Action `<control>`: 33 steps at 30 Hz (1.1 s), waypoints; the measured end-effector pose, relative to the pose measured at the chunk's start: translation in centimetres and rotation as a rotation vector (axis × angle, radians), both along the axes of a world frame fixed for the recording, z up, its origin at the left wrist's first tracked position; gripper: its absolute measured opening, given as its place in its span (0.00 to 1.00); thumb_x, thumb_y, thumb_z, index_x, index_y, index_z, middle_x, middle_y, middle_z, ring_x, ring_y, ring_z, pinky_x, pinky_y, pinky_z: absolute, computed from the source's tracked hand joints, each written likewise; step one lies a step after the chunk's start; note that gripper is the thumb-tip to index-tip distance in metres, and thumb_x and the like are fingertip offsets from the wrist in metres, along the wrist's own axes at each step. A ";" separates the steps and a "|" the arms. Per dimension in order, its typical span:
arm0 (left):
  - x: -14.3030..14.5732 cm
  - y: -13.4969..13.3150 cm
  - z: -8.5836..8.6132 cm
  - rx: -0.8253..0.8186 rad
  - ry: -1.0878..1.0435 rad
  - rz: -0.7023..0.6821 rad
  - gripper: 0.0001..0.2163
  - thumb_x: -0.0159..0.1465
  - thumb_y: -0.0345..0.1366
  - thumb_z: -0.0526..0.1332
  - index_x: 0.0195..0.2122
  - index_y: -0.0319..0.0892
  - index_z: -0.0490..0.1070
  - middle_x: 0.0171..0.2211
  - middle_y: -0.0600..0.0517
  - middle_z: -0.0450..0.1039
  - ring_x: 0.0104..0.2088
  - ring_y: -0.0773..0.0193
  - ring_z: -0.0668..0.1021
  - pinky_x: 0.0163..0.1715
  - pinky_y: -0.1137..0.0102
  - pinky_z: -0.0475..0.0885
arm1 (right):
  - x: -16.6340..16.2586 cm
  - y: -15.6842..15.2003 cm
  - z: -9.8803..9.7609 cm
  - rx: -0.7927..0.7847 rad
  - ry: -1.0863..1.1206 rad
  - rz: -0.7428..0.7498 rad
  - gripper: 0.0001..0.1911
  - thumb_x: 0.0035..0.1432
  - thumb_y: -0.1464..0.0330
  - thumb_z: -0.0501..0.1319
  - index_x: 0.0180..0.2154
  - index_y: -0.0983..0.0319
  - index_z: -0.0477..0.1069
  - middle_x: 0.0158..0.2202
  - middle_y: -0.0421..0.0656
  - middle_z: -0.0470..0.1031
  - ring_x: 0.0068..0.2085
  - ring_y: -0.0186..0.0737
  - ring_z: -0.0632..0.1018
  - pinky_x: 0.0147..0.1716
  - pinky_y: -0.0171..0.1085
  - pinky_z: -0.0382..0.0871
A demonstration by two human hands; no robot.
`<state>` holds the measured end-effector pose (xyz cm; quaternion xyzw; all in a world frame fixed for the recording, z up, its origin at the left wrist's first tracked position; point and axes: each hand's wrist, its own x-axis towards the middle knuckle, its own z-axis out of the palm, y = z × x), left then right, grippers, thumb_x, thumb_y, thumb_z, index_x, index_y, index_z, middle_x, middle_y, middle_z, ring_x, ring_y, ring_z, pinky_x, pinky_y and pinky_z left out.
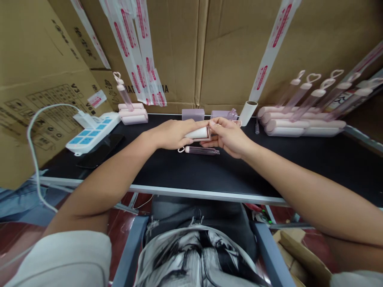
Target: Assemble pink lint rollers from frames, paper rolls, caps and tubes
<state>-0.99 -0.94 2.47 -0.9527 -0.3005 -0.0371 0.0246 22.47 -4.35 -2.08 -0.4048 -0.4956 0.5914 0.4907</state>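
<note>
In front of me, over the black table, my left hand (167, 133) is wrapped around a lint roller head (197, 133), a white roll in a pale pink frame. My right hand (229, 133) pinches the right end of that frame with its thumb and fingers. Just below the hands lies a translucent purple handle (202, 150) with a heart-shaped loop at its left end. Behind the hands are two purple plastic covers (193, 114), the right one partly hidden. A white hollow roll (248, 113) stands upright beyond my right hand.
Several pink lint rollers (303, 126) with upright handles are grouped at the right; another lint roller (133, 115) stands at the back left. A white power strip (94, 133) with a plugged-in cable and a dark phone (100, 153) lie left. Cardboard walls (233, 52) enclose the back.
</note>
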 end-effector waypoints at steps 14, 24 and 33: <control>-3.5 6.2 -1.9 -0.334 -0.378 0.295 0.44 0.60 0.46 0.71 0.76 0.42 0.60 0.69 0.36 0.71 0.61 0.38 0.80 0.60 0.49 0.77 | 2.5 1.5 -1.3 0.588 -0.830 0.089 0.13 0.63 0.61 0.71 0.45 0.61 0.78 0.44 0.48 0.84 0.44 0.48 0.83 0.49 0.47 0.77; -3.0 5.7 -2.3 -0.902 -0.927 0.190 0.42 0.58 0.48 0.78 0.71 0.46 0.65 0.43 0.49 0.80 0.26 0.66 0.77 0.22 0.74 0.71 | 2.7 1.0 -1.2 0.597 -0.717 0.143 0.23 0.55 0.66 0.74 0.51 0.58 0.71 0.39 0.41 0.82 0.40 0.44 0.82 0.44 0.43 0.74; -0.7 3.6 -2.1 -0.981 -1.082 0.035 0.41 0.59 0.53 0.77 0.69 0.46 0.63 0.44 0.48 0.80 0.28 0.61 0.83 0.19 0.72 0.74 | 1.2 0.1 -0.4 0.466 -0.080 -0.056 0.31 0.52 0.44 0.80 0.43 0.55 0.71 0.36 0.38 0.77 0.37 0.40 0.82 0.40 0.41 0.82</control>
